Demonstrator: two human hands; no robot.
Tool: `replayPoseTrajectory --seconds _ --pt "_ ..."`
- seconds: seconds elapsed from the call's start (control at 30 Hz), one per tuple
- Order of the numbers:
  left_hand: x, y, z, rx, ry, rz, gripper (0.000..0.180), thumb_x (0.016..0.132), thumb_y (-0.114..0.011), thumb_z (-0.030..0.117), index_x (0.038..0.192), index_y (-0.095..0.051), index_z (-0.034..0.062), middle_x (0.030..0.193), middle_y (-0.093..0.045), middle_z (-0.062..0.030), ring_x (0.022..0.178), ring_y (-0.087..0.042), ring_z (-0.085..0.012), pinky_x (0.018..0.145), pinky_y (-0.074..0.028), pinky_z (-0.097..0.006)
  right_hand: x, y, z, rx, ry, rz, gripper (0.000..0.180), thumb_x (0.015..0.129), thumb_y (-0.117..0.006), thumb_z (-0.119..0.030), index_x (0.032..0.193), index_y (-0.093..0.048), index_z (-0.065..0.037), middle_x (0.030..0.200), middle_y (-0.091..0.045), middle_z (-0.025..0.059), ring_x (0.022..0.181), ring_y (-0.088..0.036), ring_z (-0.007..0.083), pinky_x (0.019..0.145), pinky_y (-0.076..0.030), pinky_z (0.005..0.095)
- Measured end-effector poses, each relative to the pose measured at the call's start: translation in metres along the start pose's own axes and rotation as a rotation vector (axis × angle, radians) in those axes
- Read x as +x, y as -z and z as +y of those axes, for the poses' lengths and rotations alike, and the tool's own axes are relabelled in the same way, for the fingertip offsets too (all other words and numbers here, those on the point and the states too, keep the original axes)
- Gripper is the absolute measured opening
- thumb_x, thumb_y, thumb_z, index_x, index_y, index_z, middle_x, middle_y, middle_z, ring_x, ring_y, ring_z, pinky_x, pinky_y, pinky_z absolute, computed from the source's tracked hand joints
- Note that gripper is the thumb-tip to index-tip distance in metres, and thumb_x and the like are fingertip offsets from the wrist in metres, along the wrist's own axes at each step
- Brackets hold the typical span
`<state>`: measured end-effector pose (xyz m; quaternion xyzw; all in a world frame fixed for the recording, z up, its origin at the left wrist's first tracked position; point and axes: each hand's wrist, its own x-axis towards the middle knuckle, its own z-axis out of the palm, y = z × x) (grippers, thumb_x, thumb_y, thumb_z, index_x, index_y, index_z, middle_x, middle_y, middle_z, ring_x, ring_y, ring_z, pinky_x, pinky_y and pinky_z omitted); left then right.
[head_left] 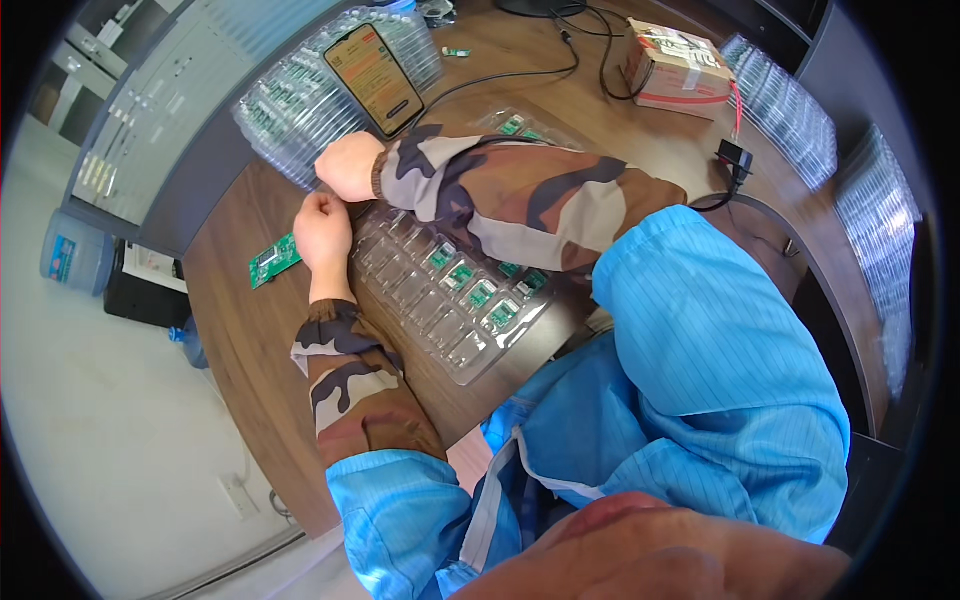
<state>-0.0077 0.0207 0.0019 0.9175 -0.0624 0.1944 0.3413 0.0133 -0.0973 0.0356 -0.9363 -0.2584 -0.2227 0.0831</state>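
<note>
Now both hands are curled into loose fists near the tabletop's left edge. The left hand [322, 232] rests beside a green circuit board [274, 261] and touches the clear blister tray [460, 352]; whether either fist holds anything is hidden. The right hand [349, 166] sits by the stacked trays [290, 110].

Left of the frame's centre, the left hand [322, 232] rests as a closed fist on the brown table [240, 330], just beside a green circuit board [274, 261] lying to its left. Just above it, the right hand [349, 166] is curled at the edge of a stack of clear blister trays [290, 110], on which a phone [374, 78] lies lit. Between the camouflage sleeves lies a clear tray [440, 300] holding several small green boards. A cardboard box [676, 68] sits at upper right.
</note>
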Motion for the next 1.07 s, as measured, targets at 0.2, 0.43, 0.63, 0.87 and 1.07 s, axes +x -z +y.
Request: replayPoseTrajectory --seconds 0.2,0.43,0.63,0.87,1.07 --pt "0.007 -0.014 0.012 -0.006 0.024 -0.055 0.020 0.072 -0.050 0.025 0.080 -0.061 0.0107 0.081 -0.060 -0.0152 0.079 -0.056 -0.0317 0.069 -0.044 -0.038 -0.005 0.006 0.060 0.332 -0.046 -0.164 0.015 0.066 -0.056 -0.016 0.076 -0.063 -0.006 0.072 -0.061 0.0114 0.070 -0.059 0.0232 0.064 -0.046 0.0317" --pt "0.011 -0.011 0.003 0.005 0.058 -0.004 0.019 0.070 -0.053 0.028 0.075 -0.061 0.0123 0.078 -0.061 -0.0108 0.078 -0.056 -0.0285 0.068 -0.044 -0.038 -0.016 0.025 0.074 0.508 0.015 -0.184 0.012 0.070 -0.056 -0.015 0.071 -0.062 -0.005 0.065 -0.060 0.0092 0.063 -0.058 0.0192 0.060 -0.044 0.0287" --pt "0.011 -0.008 -0.001 0.035 0.021 -0.036 0.026 0.071 -0.055 0.032 0.078 -0.061 0.0086 0.076 -0.062 -0.0069 0.074 -0.058 -0.0226 0.065 -0.044 -0.032 -0.038 0.043 0.085 0.432 -0.133 -0.431 0.011 0.069 -0.059 -0.012 0.075 -0.063 -0.003 0.069 -0.061 0.0112 0.065 -0.058 0.0205 0.061 -0.044 0.0293" --pt "0.006 -0.014 0.005 0.001 -0.033 0.069 0.021 0.074 -0.053 0.027 0.074 -0.058 0.0069 0.073 -0.059 -0.0153 0.074 -0.056 -0.0320 0.066 -0.044 -0.040 -0.072 0.058 0.071 0.514 0.057 -0.297 0.011 0.075 -0.057 -0.011 0.080 -0.059 -0.002 0.073 -0.059 0.0057 0.067 -0.056 0.0126 0.060 -0.045 0.0244" --pt "0.003 -0.012 0.006 -0.017 -0.041 0.070 0.022 0.074 -0.053 0.028 0.074 -0.058 0.0068 0.072 -0.059 -0.0155 0.074 -0.056 -0.0316 0.066 -0.044 -0.040 -0.118 0.098 0.003 0.417 0.464 -0.450 0.006 0.073 -0.059 -0.006 0.078 -0.058 -0.004 0.074 -0.057 0.0084 0.073 -0.057 0.0170 0.064 -0.046 0.0299"
